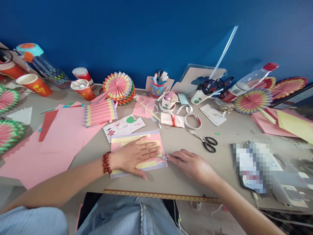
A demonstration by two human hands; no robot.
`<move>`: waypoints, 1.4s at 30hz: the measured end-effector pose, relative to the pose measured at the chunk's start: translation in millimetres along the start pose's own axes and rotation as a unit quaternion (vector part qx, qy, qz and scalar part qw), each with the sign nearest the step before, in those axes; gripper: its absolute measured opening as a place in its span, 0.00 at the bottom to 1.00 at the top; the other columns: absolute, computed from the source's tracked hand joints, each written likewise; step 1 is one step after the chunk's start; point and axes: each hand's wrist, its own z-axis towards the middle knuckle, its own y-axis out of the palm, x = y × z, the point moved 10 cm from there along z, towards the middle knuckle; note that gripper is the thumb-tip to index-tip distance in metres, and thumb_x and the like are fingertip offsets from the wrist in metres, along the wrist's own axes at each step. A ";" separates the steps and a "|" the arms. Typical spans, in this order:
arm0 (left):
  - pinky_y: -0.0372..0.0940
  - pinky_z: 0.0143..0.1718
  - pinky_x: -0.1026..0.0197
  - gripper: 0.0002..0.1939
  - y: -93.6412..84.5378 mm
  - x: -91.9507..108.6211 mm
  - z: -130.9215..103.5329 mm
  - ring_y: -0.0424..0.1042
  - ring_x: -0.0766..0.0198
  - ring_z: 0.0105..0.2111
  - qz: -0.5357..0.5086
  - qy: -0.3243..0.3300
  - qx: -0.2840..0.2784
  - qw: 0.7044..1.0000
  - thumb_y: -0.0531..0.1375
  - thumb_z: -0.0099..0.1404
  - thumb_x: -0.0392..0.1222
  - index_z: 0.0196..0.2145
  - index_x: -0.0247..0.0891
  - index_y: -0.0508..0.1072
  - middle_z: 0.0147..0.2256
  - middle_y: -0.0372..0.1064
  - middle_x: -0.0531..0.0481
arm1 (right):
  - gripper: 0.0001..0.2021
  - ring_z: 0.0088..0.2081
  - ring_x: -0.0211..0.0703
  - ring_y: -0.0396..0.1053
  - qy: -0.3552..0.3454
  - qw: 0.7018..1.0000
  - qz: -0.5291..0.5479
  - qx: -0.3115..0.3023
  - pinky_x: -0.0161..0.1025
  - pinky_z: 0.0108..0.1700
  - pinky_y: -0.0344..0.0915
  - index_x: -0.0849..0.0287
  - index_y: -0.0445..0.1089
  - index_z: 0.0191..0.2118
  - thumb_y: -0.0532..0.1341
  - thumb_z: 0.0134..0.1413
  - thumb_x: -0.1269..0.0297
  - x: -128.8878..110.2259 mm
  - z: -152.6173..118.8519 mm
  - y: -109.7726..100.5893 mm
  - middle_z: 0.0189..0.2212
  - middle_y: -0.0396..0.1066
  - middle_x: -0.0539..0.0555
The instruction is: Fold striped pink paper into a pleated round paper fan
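Striped paper in pink, yellow and lavender (137,167) lies on the table in front of me. My left hand (134,155) is spread flat on it, fingers pointing right, and covers much of its middle. At the paper's right edge my right hand (189,163) is closed around a craft knife (165,158). The knife's thin tip touches or hovers over the paper near my left fingertips; most of its handle is hidden in my grip. Black-handled scissors (205,141) lie open just beyond my right hand. A roll of tape (193,121) is behind them.
Pink sheets (52,147) cover the left side, beside a pleated paper strip (100,112). Folded paper rosettes (118,86) stand at the back near paper cups (83,89) and a pen holder (157,87). On the right are a plastic bottle (251,81) and a blurred phone (251,168).
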 end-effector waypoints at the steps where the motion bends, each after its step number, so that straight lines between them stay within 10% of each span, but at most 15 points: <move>1: 0.24 0.69 0.41 0.47 0.2 -0.6 0.0 0.42 0.50 0.70 0.001 -0.003 -0.001 1.000 0.45 0.66 0.71 0.71 0.40 0.37 0.70 0.40 0.42 | 0.20 0.40 0.44 0.70 0.002 1.000 0.000 0.001 0.37 0.37 0.70 0.56 0.68 0.56 0.50 0.64 0.76 -0.7 0.2 0.0 0.42 0.75 0.55; 42: 0.29 0.69 0.43 0.49 -0.9 1.7 -0.6 0.41 0.49 0.70 0.030 -0.007 0.004 1.000 0.45 0.65 0.72 0.71 0.34 0.42 0.70 0.41 0.37 | 0.15 0.36 0.43 0.67 -0.019 0.998 -0.028 0.045 0.37 0.32 0.63 0.60 0.69 0.53 0.51 0.67 0.73 -26.4 15.3 -3.8 0.34 0.72 0.55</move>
